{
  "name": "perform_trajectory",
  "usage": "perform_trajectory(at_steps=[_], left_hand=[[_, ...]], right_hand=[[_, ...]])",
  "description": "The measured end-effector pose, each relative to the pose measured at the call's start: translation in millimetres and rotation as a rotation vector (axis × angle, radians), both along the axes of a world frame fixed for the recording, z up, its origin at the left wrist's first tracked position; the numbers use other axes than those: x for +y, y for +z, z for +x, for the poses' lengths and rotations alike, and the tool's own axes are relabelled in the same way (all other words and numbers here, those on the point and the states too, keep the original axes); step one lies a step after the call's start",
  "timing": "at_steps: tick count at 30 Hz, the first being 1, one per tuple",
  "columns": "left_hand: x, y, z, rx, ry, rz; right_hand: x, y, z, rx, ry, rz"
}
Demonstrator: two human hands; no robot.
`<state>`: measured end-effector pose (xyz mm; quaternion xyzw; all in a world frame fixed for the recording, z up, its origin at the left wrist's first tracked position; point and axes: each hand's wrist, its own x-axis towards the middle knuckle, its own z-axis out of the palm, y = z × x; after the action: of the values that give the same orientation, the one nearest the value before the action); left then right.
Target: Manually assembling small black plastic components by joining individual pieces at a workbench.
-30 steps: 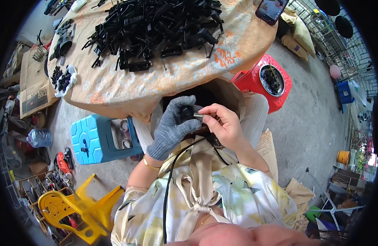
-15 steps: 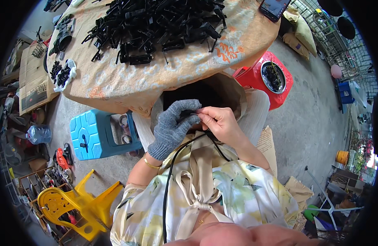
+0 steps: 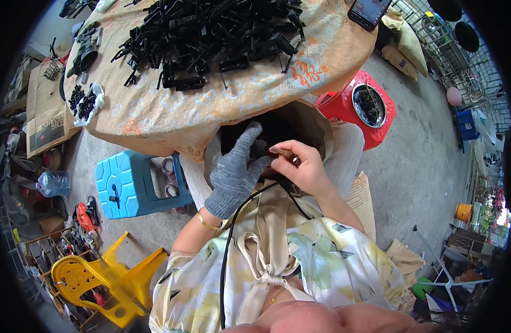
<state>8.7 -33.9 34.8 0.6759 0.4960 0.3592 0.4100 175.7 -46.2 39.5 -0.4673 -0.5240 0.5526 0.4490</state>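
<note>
At the middle of my view is a sack [image 3: 321, 129] between the knees, just under the near edge of the table, its mouth gaping upward and too dark inside for me to read its contents. Over its near side I have the gloved left hand [image 3: 233, 176], a forefinger stretched away and the thumb angled right; the other fingers are hidden, so I can't make out whether it grasps anything. The bare right hand [image 3: 306, 169] is just beside it, finger and thumb bent toward each other; whether something small is pinched there I can't make out either.

To work well here, I'd brace both wrists, use the glove as the steady side and the bare fingertips for fine movements, and bring the fingertips out of the shadow.

Farther off, a heap of black parts [image 3: 211, 44] covers much of the patterned tablecloth [image 3: 150, 114]. At its left, a white plastic bag [image 3: 99, 104] holds small black pieces [image 3: 86, 107]. Right of the sack, a red stand [image 3: 384, 133] bears a round dish [image 3: 383, 106] with something dark in it. Beyond the blue stool [image 3: 119, 183], far left, lies a clear bottle [image 3: 53, 182].
</note>
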Motion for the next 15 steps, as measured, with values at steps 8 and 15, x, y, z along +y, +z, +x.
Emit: perform_trajectory(at_steps=[8, 15], left_hand=[[-2.0, 14.0, 0.1, 0.196, -0.079, 0.427], [-2.1, 11.3, -13.1, -0.883, -0.298, -0.752]], right_hand=[[8.3, 1.9, 1.3, -0.319, -0.129, 0.437], [10.9, 5.0, 22.3, 0.13, 0.109, 0.127]])
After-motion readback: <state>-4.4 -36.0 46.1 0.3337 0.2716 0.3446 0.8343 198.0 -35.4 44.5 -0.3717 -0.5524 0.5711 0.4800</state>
